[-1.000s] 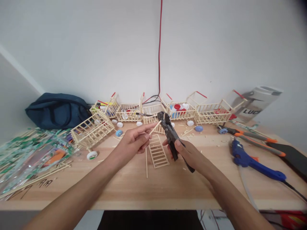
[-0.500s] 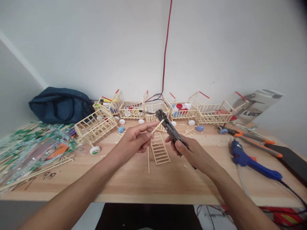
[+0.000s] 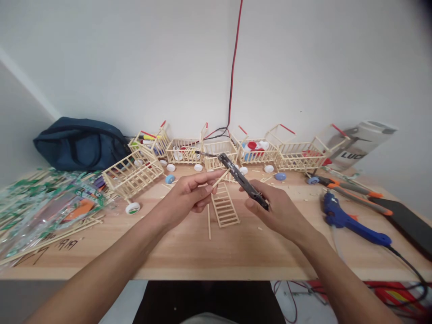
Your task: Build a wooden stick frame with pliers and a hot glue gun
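My left hand (image 3: 189, 191) is closed, pinching a short wooden stick (image 3: 221, 179) that slants up and right. Its upper end meets the dark metal multi-tool (image 3: 245, 180), around which my right hand (image 3: 270, 200) is wrapped. A thin dark part (image 3: 206, 154) juts left near the tool's far end; whether it belongs to the tool I cannot tell. Below both hands, a ladder-like stick panel (image 3: 225, 209) lies flat on the table. One longer loose stick (image 3: 209, 220) rests along the panel's left side, partly hidden by my left hand.
Several small stick-built carts, such as the tilted one (image 3: 133, 173), line the wall. Plastic-wrapped sticks (image 3: 43, 211) and a blue bag (image 3: 81, 144) occupy the left. Rightward are a blue glue gun (image 3: 351, 222), orange-grey handled pliers (image 3: 357, 191) and a black flat object (image 3: 401, 220).
My right hand has turned the multi-tool slightly, and its handles appear closer together. The left hand keeps its pinch on the stick. The whole view has shifted a little.
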Tool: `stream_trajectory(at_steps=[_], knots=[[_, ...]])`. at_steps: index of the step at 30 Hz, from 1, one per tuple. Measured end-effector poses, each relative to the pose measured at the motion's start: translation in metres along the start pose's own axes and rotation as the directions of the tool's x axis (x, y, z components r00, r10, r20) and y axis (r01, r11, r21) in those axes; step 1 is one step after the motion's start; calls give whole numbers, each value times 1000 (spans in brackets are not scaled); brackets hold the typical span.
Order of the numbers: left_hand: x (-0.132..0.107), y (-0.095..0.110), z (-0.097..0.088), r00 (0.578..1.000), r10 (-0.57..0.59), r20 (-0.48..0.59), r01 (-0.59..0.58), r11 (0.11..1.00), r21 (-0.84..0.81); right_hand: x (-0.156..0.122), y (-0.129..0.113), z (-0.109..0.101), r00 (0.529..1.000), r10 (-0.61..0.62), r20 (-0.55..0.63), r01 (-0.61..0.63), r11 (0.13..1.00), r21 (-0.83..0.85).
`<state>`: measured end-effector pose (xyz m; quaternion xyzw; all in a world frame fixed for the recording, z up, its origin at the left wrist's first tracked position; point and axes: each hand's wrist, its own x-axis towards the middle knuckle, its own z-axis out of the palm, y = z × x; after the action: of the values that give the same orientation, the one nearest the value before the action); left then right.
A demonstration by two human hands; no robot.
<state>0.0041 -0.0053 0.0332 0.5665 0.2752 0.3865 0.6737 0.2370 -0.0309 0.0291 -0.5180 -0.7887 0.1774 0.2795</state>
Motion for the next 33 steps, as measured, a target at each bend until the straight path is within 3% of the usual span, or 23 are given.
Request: stream_trajectory(at_steps=[8, 18, 22, 28, 33], knots=[[3, -11, -8, 998, 59, 26, -61, 997, 49, -5, 2, 3, 999, 3, -45, -5, 999, -53], [4, -15, -19, 988, 152, 7, -150, 963, 226, -15, 0, 6, 994, -13, -105, -1, 991, -135], [3, -17, -19, 986, 166, -1, -162, 963, 216, -15, -2, 7, 994, -24, -102, 6, 985, -174], [4, -20, -15, 947, 297, -123, -233, 898, 374, -12, -3, 11, 997, -6, -72, -13, 965, -261], [3, -20, -10, 961, 228, -157, -185, 951, 249, -10, -5, 16, 998, -4, -68, -19, 945, -326]])
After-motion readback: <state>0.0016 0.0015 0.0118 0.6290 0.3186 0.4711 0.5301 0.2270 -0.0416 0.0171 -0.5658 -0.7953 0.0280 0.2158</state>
